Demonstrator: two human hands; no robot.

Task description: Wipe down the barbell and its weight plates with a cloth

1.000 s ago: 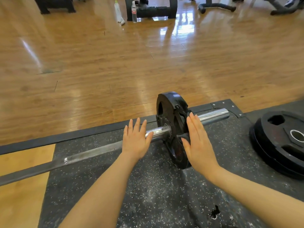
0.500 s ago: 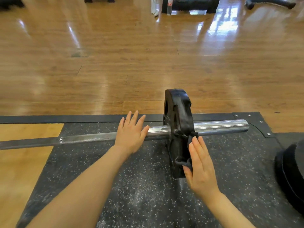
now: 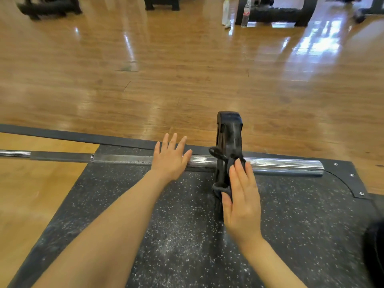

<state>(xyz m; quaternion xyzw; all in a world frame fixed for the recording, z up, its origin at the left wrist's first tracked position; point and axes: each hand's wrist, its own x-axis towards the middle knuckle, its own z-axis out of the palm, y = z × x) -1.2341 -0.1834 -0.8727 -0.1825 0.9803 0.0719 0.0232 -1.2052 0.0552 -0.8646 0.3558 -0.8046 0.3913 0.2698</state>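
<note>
A chrome barbell (image 3: 280, 164) lies across a black speckled rubber mat (image 3: 176, 235). One black weight plate (image 3: 229, 129) stands upright on its sleeve, seen edge-on. My left hand (image 3: 169, 157) rests flat on the bar just left of the plate, fingers straight and spread. My right hand (image 3: 242, 194) presses a dark cloth (image 3: 220, 186) against the near right face of the plate with straight fingers. Folds of the cloth show at the plate's near edge; most of the cloth is hidden under my palm.
Shiny wooden floor (image 3: 187, 69) stretches beyond the mat. Two bottles (image 3: 226, 11) stand by a black equipment frame (image 3: 276, 11) at the far top. More dark equipment bases sit at the top left. A dark rounded object (image 3: 376, 254) shows at the right edge.
My right hand with the cloth has slid down the plate's face toward me. The camera has swung, so the bar now looks level. My left hand stays on the bar.
</note>
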